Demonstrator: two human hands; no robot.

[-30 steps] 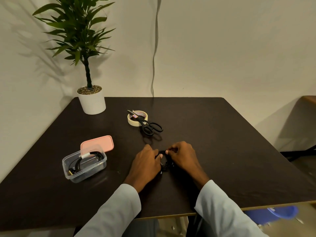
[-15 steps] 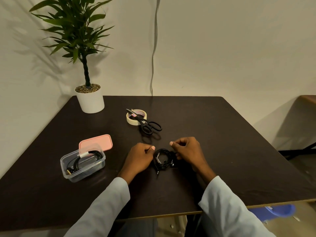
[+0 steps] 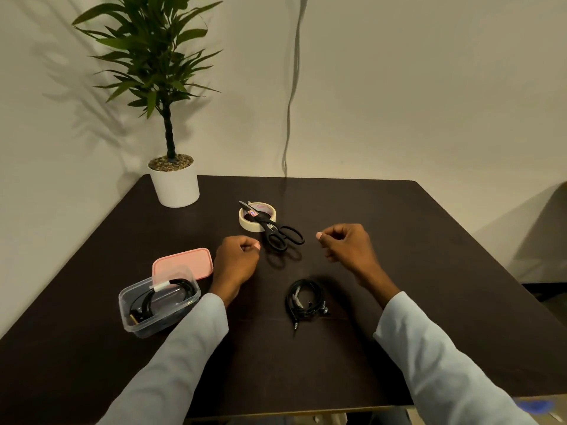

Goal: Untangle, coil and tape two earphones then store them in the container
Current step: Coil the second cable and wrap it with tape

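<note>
One black earphone already sits taped in the clear plastic container (image 3: 159, 305) at 9 o'clock. Left hand (image 3: 236, 259) and right hand (image 3: 346, 246) have both let go and lifted, fingers curled on nothing. The second coiled black earphone (image 3: 305, 299) now lies loose on the dark tabletop (image 3: 429, 271) at 6 o'clock, so taping's next, I'd guess.

A coiled earphone (image 3: 304, 299) lies on the table (image 3: 429, 271), near its front middle. Behind it, scissors (image 3: 274, 230) are laid across a tape roll (image 3: 257, 216). To the left, a container (image 3: 159, 303) is set with a second earphone (image 3: 162, 297) in it, and a lid (image 3: 183, 265) lies just behind, touching it. A potted plant (image 3: 173, 182) is placed at the far left corner. The left hand (image 3: 236, 260) and right hand (image 3: 348, 246) are held between earphone and scissors, one to each side.
</note>
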